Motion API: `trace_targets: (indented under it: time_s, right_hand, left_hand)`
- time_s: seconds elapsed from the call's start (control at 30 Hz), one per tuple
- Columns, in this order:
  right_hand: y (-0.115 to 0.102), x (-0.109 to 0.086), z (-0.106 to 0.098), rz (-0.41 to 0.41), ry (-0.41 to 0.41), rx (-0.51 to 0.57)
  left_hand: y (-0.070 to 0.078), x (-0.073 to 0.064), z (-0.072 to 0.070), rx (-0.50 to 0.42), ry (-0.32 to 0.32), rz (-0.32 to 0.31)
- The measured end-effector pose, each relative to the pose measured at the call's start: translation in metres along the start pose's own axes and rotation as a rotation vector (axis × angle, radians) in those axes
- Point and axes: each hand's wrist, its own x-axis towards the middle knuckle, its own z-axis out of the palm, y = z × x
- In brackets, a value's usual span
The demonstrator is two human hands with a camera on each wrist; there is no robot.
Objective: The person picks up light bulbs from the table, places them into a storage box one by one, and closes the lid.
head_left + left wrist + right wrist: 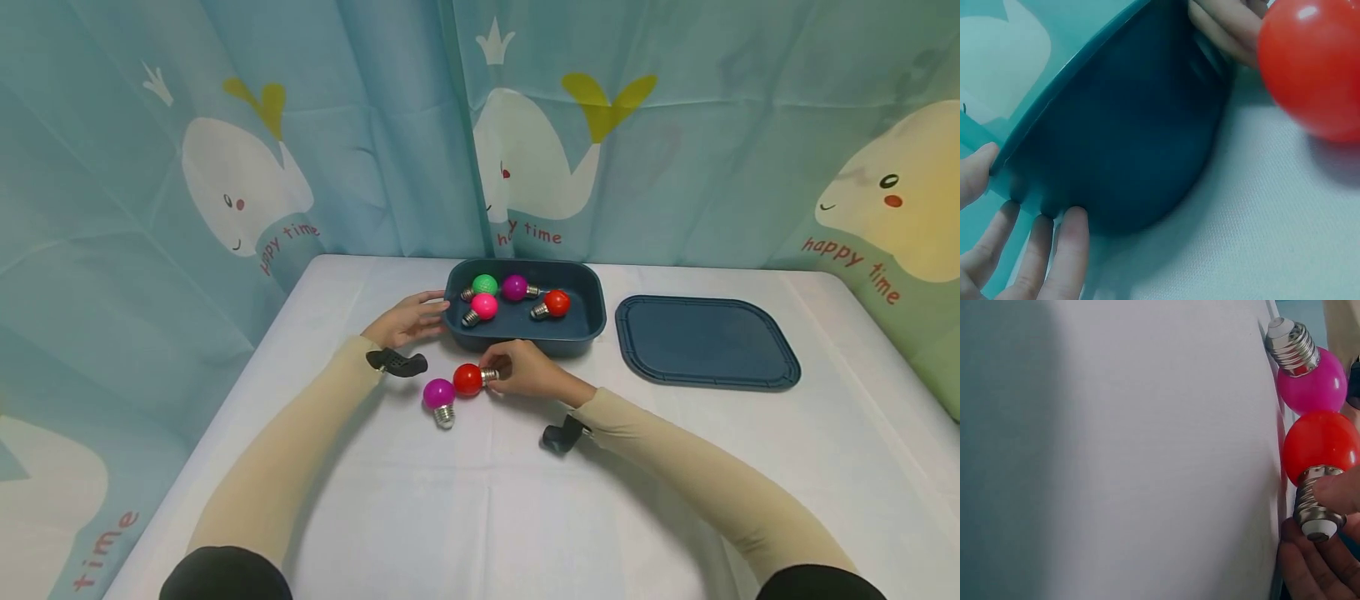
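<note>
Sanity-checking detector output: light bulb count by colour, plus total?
Red light bulbs: 2
Purple light bulbs: 2
Pink light bulb: 1
Green light bulb: 1
Total: 6

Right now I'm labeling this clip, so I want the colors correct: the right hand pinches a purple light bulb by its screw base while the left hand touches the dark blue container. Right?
Not quite: the right hand pinches a red light bulb by its screw base, as the right wrist view shows. The left hand does touch the dark blue container.
</note>
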Motion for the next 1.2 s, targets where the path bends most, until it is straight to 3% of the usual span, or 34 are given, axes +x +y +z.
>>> trace_targets:
  time_s: [0.77,1.2]
  right_hand:
    - [0.009,-0.007,-0.005,-0.004,-0.017,0.127]
    - [0.011,-0.011,-0.008,0.007,-0.002,0.117]
  left_hand:
    - [0.001,0.000,0.002,0.029,0.007,0.001]
    - [0.000,0.002,0.000,0.027,0.016,-0.009]
